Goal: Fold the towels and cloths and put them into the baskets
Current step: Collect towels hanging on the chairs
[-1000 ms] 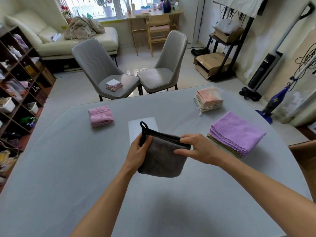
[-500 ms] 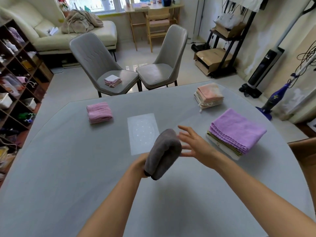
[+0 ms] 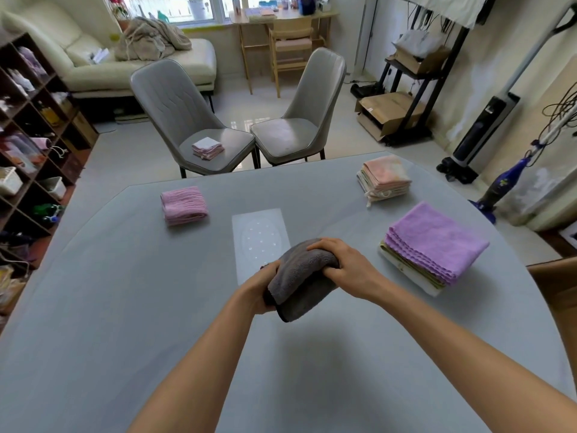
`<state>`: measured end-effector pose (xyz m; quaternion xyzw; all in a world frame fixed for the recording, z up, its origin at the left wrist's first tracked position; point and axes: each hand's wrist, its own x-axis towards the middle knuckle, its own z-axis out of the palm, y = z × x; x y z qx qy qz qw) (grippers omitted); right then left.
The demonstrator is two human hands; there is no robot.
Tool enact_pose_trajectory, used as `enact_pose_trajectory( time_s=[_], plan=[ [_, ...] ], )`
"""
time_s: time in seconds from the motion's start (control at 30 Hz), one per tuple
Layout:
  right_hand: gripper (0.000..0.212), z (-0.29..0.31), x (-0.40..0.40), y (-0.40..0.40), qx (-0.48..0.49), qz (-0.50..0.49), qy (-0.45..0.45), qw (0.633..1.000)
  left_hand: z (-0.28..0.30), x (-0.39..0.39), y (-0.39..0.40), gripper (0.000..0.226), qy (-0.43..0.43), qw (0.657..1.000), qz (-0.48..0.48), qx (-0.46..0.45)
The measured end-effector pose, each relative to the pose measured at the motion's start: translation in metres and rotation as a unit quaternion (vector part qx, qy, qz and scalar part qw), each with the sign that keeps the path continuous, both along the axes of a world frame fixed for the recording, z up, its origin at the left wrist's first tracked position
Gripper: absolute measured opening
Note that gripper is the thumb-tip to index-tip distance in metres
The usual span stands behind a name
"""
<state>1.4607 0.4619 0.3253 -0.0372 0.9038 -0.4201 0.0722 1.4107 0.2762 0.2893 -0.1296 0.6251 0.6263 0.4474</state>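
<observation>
Hands both clamp the grey towel (image 3: pixel 301 278) above the table (image 3: pixel 125 307), just left of the purple towel stack (image 3: pixel 437 242): left hand (image 3: pixel 260 287) underneath, right hand (image 3: pixel 338 262) on top. Square your edges before pressing the fold flat.

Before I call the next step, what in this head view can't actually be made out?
- Left hand fingers: hidden under the grey cloth.
- Grey cloth's fold layers and underside: covered by the right hand and bunched fabric.
- Lower items in the purple stack: only edges show beneath the top towel.
- Baskets for the task: none identifiable; the shelf bins at the left edge are too small to judge.
</observation>
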Motion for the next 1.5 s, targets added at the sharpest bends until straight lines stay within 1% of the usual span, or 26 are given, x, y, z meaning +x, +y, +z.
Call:
enact_pose_trajectory(
  time_s=[0.07,0.13,0.2,0.23,0.33,0.37,0.43,0.47,0.5,0.57,0.6,0.63,0.7,0.73,0.77,0.83,0.87,0.93,0.97,1.03,1.13,1.2,1.27,1.33,1.4,1.5],
  plan=[
    [0.055,0.004,-0.003,0.000,0.000,-0.004,0.011,1.000,0.003,-0.009,-0.002,0.034,0.033,0.999,0.029,0.000],
    [0.056,0.010,-0.006,0.001,-0.011,-0.001,0.035,0.999,0.008,-0.018,-0.003,0.039,0.101,0.991,0.057,-0.074],
    [0.054,0.019,-0.008,0.002,-0.017,0.026,0.055,0.998,0.011,-0.025,-0.004,0.046,0.188,0.967,0.051,-0.165],
    [0.053,0.024,-0.008,0.002,-0.014,0.045,0.061,0.997,0.011,-0.029,-0.005,0.046,0.235,0.953,0.045,-0.186],
    [0.049,0.029,-0.001,0.002,-0.033,0.066,0.061,0.995,0.008,-0.039,-0.006,0.043,0.315,0.928,0.051,-0.195],
    [0.048,0.028,0.003,0.004,-0.049,0.063,0.045,0.996,0.007,-0.039,-0.004,0.043,0.327,0.922,0.053,-0.199],
    [0.049,0.026,0.012,0.012,-0.114,0.069,-0.038,0.990,0.012,-0.032,-0.001,0.036,0.357,0.911,0.057,-0.201],
    [0.046,0.025,0.016,0.017,-0.181,0.067,-0.089,0.977,0.015,-0.027,0.000,0.030,0.375,0.903,0.058,-0.204],
    [0.043,0.025,0.020,0.018,-0.270,0.048,-0.128,0.953,0.018,-0.024,-0.001,0.026,0.399,0.891,0.058,-0.206],
    [0.050,0.018,0.020,0.017,-0.420,-0.050,-0.163,0.891,0.028,-0.017,-0.001,0.020,0.445,0.874,0.054,-0.190],
    [0.060,0.012,0.016,0.015,-0.448,-0.112,-0.174,0.870,0.033,-0.015,0.000,0.019,0.466,0.865,0.046,-0.181],
    [0.066,0.007,0.012,0.011,-0.447,-0.161,-0.185,0.860,0.038,-0.013,0.002,0.018,0.486,0.856,0.030,-0.172],
    [0.061,0.001,0.007,0.002,-0.416,-0.205,-0.211,0.860,0.044,-0.008,0.010,0.016,0.512,0.844,-0.030,-0.160],
    [0.055,0.000,0.007,-0.003,-0.410,-0.229,-0.216,0.856,0.046,-0.006,0.012,0.014,0.520,0.837,-0.060,-0.161],
    [0.049,-0.001,0.009,-0.007,-0.403,-0.257,-0.195,0.856,0.047,-0.004,0.014,0.014,0.525,0.832,-0.079,-0.162],
    [0.038,-0.005,0.013,-0.008,-0.364,-0.316,-0.080,0.872,0.040,-0.005,0.015,0.015,0.519,0.834,-0.084,-0.166],
    [0.031,-0.005,0.015,-0.007,-0.316,-0.324,-0.003,0.892,0.034,-0.005,0.014,0.018,0.507,0.842,-0.075,-0.171],
    [0.025,-0.002,0.020,-0.009,-0.212,-0.277,0.119,0.930,0.023,-0.001,0.018,0.023,0.472,0.862,-0.047,-0.176],
    [0.024,-0.003,0.021,-0.009,-0.176,-0.260,0.143,0.939,0.018,0.001,0.022,0.025,0.456,0.871,-0.039,-0.176],
    [0.024,-0.009,0.027,-0.004,-0.168,-0.277,0.134,0.937,0.010,0.005,0.034,0.027,0.440,0.880,-0.040,-0.175],
    [0.028,-0.027,0.040,0.015,-0.195,-0.364,0.066,0.908,-0.001,0.005,0.054,0.031,0.417,0.886,-0.085,-0.184],
    [0.040,-0.039,0.054,0.028,-0.225,-0.391,0.004,0.893,-0.010,0.001,0.073,0.037,0.400,0.886,-0.109,-0.210],
    [0.061,-0.045,0.065,0.037,-0.261,-0.389,-0.038,0.883,-0.012,-0.003,0.092,0.041,0.381,0.891,-0.102,-0.225],
    [0.077,-0.048,0.068,0.053,-0.270,-0.388,-0.033,0.881,-0.008,-0.010,0.121,0.044,0.379,0.893,-0.090,-0.225],
    [0.077,-0.045,0.064,0.077,-0.268,-0.403,0.010,0.875,-0.001,-0.018,0.153,0.046,0.393,0.888,-0.087,-0.222],
    [0.076,-0.034,0.050,0.130,-0.272,-0.399,0.067,0.873,0.005,-0.024,0.203,0.045,0.383,0.902,-0.045,-0.193]
  ],
)
